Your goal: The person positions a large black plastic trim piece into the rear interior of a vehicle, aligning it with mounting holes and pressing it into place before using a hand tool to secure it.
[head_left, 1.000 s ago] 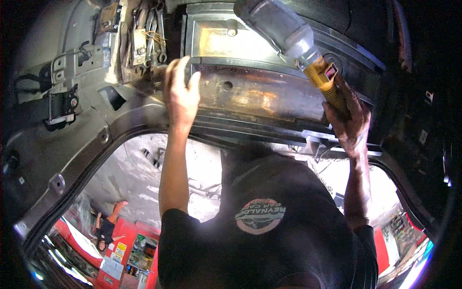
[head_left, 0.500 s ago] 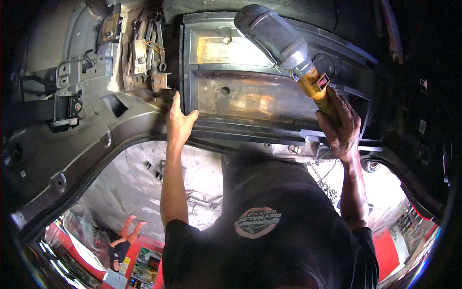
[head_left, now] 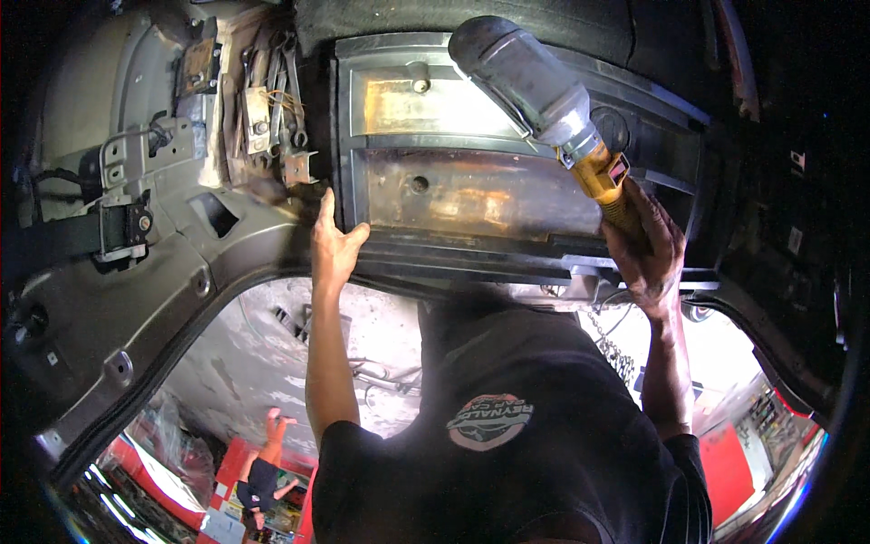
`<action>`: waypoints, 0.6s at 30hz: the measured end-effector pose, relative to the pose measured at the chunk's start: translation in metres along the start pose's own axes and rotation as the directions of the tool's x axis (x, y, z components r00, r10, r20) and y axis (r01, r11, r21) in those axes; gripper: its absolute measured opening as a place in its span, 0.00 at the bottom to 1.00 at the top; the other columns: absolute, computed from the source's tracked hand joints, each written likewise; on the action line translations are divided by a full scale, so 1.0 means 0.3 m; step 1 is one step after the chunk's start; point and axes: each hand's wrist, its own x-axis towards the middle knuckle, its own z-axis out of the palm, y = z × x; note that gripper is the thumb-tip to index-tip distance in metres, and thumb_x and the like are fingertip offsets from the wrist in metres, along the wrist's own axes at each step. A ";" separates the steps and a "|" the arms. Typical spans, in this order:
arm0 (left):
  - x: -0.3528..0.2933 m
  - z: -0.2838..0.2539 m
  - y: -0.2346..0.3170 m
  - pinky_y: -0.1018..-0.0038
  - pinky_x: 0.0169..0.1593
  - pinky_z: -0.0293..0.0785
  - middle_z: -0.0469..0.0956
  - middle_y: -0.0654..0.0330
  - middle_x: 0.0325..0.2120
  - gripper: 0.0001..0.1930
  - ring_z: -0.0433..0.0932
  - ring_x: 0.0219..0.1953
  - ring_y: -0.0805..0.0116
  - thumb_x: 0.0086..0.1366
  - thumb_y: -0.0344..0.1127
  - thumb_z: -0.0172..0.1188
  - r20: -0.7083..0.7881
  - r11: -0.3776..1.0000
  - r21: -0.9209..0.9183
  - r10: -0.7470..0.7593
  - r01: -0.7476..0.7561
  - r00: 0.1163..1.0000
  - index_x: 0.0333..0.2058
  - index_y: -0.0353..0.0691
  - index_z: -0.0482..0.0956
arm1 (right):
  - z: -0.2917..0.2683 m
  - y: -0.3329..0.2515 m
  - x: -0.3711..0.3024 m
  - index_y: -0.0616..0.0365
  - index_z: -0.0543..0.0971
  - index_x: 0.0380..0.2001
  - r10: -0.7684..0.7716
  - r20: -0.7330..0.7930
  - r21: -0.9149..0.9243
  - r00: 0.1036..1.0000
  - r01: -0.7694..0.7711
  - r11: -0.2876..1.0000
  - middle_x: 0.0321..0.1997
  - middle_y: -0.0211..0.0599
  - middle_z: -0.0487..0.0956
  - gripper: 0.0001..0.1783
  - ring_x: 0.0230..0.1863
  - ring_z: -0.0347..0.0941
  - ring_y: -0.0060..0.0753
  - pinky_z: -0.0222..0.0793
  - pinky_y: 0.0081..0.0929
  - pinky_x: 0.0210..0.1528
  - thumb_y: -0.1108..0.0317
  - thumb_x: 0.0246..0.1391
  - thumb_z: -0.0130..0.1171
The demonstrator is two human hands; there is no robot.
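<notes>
The right hand (head_left: pixel 643 247) grips a yellow-handled work lamp (head_left: pixel 553 116) over the right part of the black tray (head_left: pixel 435 142); the left hand (head_left: pixel 336 249), thumb spread wide, is by the tray's lower-left corner.

Glare hits your tray (head_left: pixel 435 102) just left of the work lamp (head_left: pixel 544 100); below the lamp the floor (head_left: pixel 720 354) washes out; right of it, the trim panel (head_left: pixel 779 199) sinks into shadow toward the fisheye rim.

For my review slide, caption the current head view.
Right hand grips a grey-shelled, yellow-handled work lamp over a black, rectangular, compartmented tray; open left hand near its left edge.
</notes>
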 end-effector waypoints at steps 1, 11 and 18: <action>0.001 -0.006 0.012 0.67 0.60 0.70 0.72 0.36 0.58 0.43 0.76 0.56 0.51 0.52 0.29 0.67 0.001 1.000 0.001 -0.001 0.001 1.000 0.66 0.25 0.58 | -0.002 0.003 0.001 0.62 0.72 0.62 0.002 0.000 0.001 1.000 -0.002 1.000 0.55 0.53 0.79 0.32 0.52 0.80 0.45 0.77 0.37 0.53 0.71 0.54 0.67; 0.038 -0.017 0.012 0.67 0.60 0.69 0.74 0.38 0.56 0.41 0.77 0.55 0.54 0.53 0.29 0.67 0.022 1.000 -0.006 0.026 -0.026 0.999 0.64 0.23 0.60 | -0.015 0.055 0.001 0.65 0.71 0.62 0.091 -0.053 0.053 0.994 -0.088 0.995 0.54 0.54 0.78 0.33 0.55 0.78 0.45 0.75 0.37 0.57 0.72 0.53 0.67; 0.022 -0.009 -0.085 0.67 0.66 0.59 0.62 0.41 0.64 0.43 0.66 0.63 0.55 0.59 0.29 0.67 0.144 0.989 -0.142 -0.009 0.030 0.989 0.68 0.24 0.52 | -0.174 0.258 -0.162 0.65 0.70 0.60 0.177 -0.247 -0.101 0.953 -0.207 0.973 0.53 0.51 0.78 0.32 0.55 0.76 0.54 0.74 0.42 0.59 0.71 0.51 0.65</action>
